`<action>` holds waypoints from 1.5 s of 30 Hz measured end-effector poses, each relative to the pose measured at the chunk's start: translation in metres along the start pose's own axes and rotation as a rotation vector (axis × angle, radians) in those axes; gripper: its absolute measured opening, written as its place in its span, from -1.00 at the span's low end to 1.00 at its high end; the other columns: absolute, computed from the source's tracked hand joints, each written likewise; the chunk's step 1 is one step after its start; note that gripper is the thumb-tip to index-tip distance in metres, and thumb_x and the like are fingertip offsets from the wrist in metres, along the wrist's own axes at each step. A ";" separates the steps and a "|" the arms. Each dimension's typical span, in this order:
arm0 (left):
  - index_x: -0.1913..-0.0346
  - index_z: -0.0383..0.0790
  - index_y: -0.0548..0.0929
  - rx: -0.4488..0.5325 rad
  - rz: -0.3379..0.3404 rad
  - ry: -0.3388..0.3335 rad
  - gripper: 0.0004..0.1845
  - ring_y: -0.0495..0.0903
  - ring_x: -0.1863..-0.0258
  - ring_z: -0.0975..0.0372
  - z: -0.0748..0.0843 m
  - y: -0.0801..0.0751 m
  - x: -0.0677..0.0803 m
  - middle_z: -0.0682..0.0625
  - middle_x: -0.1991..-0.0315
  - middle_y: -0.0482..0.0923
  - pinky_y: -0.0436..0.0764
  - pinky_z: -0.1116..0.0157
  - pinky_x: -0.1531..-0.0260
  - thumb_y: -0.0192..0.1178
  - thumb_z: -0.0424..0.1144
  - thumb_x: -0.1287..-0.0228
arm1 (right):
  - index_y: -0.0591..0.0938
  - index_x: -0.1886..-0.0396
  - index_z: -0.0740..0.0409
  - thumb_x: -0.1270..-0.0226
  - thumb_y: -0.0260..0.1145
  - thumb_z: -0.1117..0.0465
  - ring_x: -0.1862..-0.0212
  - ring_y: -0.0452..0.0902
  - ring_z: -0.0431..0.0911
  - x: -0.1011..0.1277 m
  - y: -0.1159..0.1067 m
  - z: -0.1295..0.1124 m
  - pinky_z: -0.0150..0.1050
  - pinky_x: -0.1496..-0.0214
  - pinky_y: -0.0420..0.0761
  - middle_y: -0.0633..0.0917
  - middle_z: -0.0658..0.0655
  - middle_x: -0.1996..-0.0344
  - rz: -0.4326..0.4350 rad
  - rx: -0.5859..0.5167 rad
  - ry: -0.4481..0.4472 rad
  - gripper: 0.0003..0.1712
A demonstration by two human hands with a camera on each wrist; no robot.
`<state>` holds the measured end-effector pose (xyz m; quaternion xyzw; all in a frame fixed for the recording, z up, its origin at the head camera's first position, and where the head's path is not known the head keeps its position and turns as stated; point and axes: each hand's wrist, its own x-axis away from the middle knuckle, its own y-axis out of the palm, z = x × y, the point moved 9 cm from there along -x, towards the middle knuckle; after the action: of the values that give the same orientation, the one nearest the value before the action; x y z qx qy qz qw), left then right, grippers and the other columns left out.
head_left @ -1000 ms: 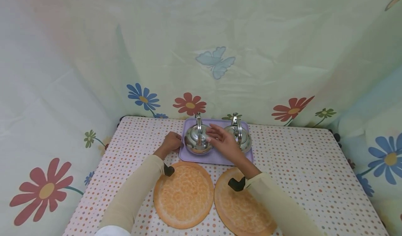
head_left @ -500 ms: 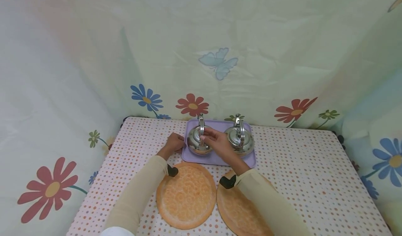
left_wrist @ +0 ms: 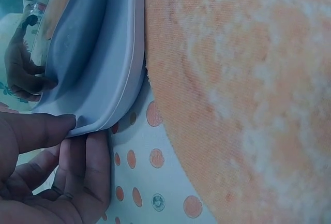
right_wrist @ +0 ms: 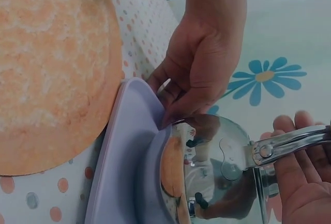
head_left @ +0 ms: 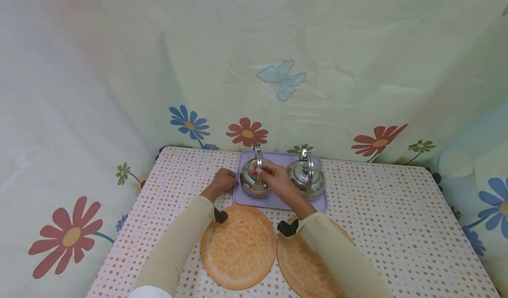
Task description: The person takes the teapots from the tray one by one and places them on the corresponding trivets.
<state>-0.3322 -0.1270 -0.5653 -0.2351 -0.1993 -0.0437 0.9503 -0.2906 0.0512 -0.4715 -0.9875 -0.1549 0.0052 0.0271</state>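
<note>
A shiny metal kettle (head_left: 248,184) stands at the left of a lilac tray (head_left: 262,204), its handle (right_wrist: 297,144) arched over the lid. My right hand (head_left: 279,182) has its fingers through that handle, curled about it; the right wrist view shows the fingertips coming out on its far side. With thumb above and fingers below, my left hand (left_wrist: 57,162) pinches the tray's left rim. A matching second kettle (head_left: 315,185) sits at the tray's right side, behind my right wrist.
Two round mats printed like flatbread, one on the left (head_left: 238,254) and one on the right (head_left: 299,254), lie in front of the tray. My right sleeve covers part of the right one. A flowered cloth wall (head_left: 337,91) rises behind the dotted table (head_left: 401,210).
My right hand has gone from hovering beside the left kettle with spread fingers to gripping its handle. The left hand stays at the tray's rim. The view has shifted slightly.
</note>
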 end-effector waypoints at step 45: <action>0.02 -0.48 0.60 -0.139 0.024 0.093 -0.66 0.55 0.16 0.05 0.007 -0.003 0.001 -0.23 0.09 0.58 0.60 0.21 0.19 0.05 -0.49 -0.13 | 0.68 0.18 0.46 -0.47 0.17 0.24 -0.06 0.58 0.03 0.055 0.023 -0.050 -0.27 -0.04 0.59 0.72 0.21 0.40 -0.026 0.002 -0.222 -0.68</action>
<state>-0.3346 -0.1269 -0.5584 -0.3006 -0.1485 -0.0571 0.9404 -0.2304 0.0440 -0.4228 -0.9788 -0.1696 0.1144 0.0110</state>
